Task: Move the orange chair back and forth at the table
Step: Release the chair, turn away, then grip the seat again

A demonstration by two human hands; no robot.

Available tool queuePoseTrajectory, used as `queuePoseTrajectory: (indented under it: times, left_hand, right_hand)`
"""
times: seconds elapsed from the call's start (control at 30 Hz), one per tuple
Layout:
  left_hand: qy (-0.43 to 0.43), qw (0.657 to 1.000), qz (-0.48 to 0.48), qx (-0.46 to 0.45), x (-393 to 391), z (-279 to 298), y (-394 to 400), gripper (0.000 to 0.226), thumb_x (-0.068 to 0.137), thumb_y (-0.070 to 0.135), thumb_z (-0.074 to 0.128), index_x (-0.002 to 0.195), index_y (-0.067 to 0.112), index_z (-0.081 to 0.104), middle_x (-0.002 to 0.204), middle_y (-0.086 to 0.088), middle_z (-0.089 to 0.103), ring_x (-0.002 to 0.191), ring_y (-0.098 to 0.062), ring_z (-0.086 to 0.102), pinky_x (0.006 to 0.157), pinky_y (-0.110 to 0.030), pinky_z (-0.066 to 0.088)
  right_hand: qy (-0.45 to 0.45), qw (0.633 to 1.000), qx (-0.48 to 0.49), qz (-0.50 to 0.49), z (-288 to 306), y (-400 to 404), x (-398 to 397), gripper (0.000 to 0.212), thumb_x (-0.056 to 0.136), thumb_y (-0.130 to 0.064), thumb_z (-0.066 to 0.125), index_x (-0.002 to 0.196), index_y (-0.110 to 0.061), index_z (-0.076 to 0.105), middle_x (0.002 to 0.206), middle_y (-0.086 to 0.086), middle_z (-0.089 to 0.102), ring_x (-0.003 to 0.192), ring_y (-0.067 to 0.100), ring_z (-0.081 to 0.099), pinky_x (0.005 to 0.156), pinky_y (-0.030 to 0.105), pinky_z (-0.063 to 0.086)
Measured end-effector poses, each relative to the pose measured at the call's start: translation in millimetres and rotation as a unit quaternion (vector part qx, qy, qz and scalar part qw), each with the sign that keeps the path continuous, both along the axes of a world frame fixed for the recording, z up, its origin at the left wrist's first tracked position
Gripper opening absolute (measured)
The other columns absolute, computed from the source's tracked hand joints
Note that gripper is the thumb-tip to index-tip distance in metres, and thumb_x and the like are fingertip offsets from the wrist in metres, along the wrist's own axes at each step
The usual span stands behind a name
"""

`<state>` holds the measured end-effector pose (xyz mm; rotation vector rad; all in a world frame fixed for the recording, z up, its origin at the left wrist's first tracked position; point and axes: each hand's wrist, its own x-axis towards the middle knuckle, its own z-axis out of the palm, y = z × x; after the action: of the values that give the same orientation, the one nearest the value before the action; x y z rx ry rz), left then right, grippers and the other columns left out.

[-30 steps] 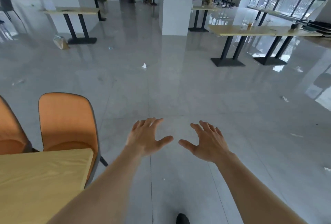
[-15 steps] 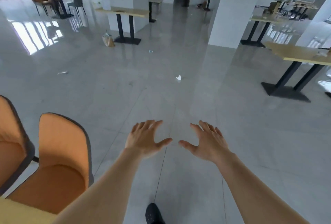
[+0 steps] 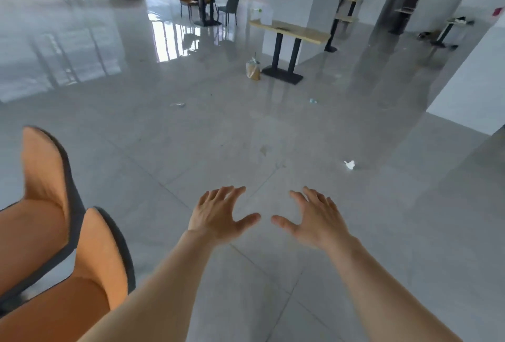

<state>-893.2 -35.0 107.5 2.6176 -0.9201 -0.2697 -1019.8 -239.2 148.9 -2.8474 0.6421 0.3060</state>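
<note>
Now both arms are stretched out over bare floor (image 3: 273, 128), and neither is on anything: the left hand (image 3: 216, 218) and the right hand (image 3: 317, 221) float palm-down side by side, fingers (image 3: 226, 194) spread wide and thumbs nearly meeting, gripping nothing. That looks like a ready posture, hands open so they can close on a backrest once the person turns to it. The nearer orange chair (image 3: 101, 254) sits at the near left, just beside the left forearm but apart from it, its dark-edged back angled toward the hands; a second orange chair (image 3: 43, 172) stands immediately left of it. Which of the two is the one to slide cannot be told. Both seats run off the left and bottom edges, their legs are out of sight, and the bench they belong to is not in view at all. Motion blur softens the chair edges.
</note>
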Motion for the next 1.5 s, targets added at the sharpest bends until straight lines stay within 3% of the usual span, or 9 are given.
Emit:
queuePoseTrajectory:
  times: [0.27, 0.43, 0.53, 0.7, 0.87, 1.03, 1.27, 1.5]
  left_hand:
    - [-0.001, 0.973, 0.229, 0.018, 129, -15, 27, 0.091, 0.082, 0.090, 0.037, 0.158, 0.041, 0.024, 0.163, 0.007, 0.031, 0.148, -0.021, 0.027, 0.123, -0.040, 0.018]
    - [0.002, 0.914, 0.404, 0.021, 155, -16, 56, 0.093, 0.079, 0.093, 0.033, 0.156, 0.042, 0.026, 0.162, 0.006, 0.034, 0.147, -0.021, 0.030, 0.123, -0.043, 0.017]
    - [0.008, 0.871, 0.492, 0.012, 145, -14, 75, 0.093, 0.079, 0.094, 0.032, 0.156, 0.044, 0.024, 0.163, 0.006, 0.032, 0.150, -0.022, 0.026, 0.124, -0.045, 0.016]
    - [0.028, 0.774, 0.633, 0.005, 93, -30, 110, 0.086, 0.082, 0.091, 0.034, 0.155, 0.045, 0.024, 0.158, 0.008, 0.036, 0.145, -0.021, 0.032, 0.121, -0.043, 0.019]
    - [0.065, 0.664, 0.745, -0.011, 47, -79, 129, 0.093, 0.080, 0.094, 0.031, 0.157, 0.043, 0.020, 0.163, 0.006, 0.031, 0.149, -0.023, 0.028, 0.122, -0.046, 0.019]
    - [0.116, 0.587, 0.799, -0.049, 38, -131, 125, 0.097, 0.078, 0.096, 0.029, 0.158, 0.044, 0.016, 0.166, 0.006, 0.026, 0.151, -0.022, 0.024, 0.123, -0.047, 0.019]
    - [0.150, 0.543, 0.822, -0.084, 73, -176, 116, 0.093, 0.079, 0.095, 0.031, 0.157, 0.046, 0.018, 0.163, 0.011, 0.029, 0.148, -0.016, 0.026, 0.123, -0.042, 0.017]
    - [0.148, 0.502, 0.850, -0.049, 87, -189, 114, 0.085, 0.079, 0.095, 0.032, 0.147, 0.044, 0.038, 0.148, 0.020, 0.049, 0.133, -0.010, 0.046, 0.108, -0.035, 0.040]
  right_hand:
    - [0.005, 0.973, -0.002, 0.229, -20, -23, 232, 0.107, 0.079, -0.095, 0.028, 0.164, -0.030, 0.019, 0.173, 0.006, 0.015, 0.158, 0.025, 0.011, 0.128, 0.048, 0.011]
    - [0.005, 0.915, 0.001, 0.404, -22, 16, 349, 0.123, 0.064, -0.104, 0.013, 0.161, -0.029, 0.028, 0.166, 0.003, 0.029, 0.153, 0.027, 0.026, 0.124, 0.047, 0.022]
    - [0.022, 0.869, 0.012, 0.494, -28, 62, 390, 0.111, 0.073, -0.099, 0.023, 0.162, -0.032, 0.024, 0.170, 0.004, 0.023, 0.155, 0.027, 0.022, 0.125, 0.049, 0.019]
    - [0.045, 0.772, 0.024, 0.634, -40, 154, 404, 0.099, 0.083, -0.090, 0.038, 0.163, -0.034, 0.021, 0.173, 0.004, 0.015, 0.159, 0.026, 0.012, 0.128, 0.048, 0.014]
    - [0.057, 0.663, 0.001, 0.746, -81, 238, 398, 0.101, 0.084, -0.091, 0.035, 0.163, -0.030, 0.022, 0.172, 0.005, 0.017, 0.159, 0.026, 0.009, 0.129, 0.049, 0.012]
    - [0.067, 0.570, -0.042, 0.818, -132, 289, 401, 0.104, 0.079, -0.095, 0.029, 0.160, -0.029, 0.026, 0.168, 0.007, 0.027, 0.157, 0.028, 0.014, 0.128, 0.053, 0.013]
    - [0.098, 0.477, -0.077, 0.870, -179, 331, 429, 0.107, 0.076, -0.098, 0.028, 0.162, -0.035, 0.018, 0.173, 0.006, 0.016, 0.160, 0.029, 0.003, 0.128, 0.058, 0.002]
    - [0.069, 0.428, -0.032, 0.901, -211, 342, 447, 0.094, 0.078, -0.098, 0.029, 0.149, -0.036, 0.042, 0.153, -0.006, 0.043, 0.147, 0.023, 0.029, 0.126, 0.056, 0.005]
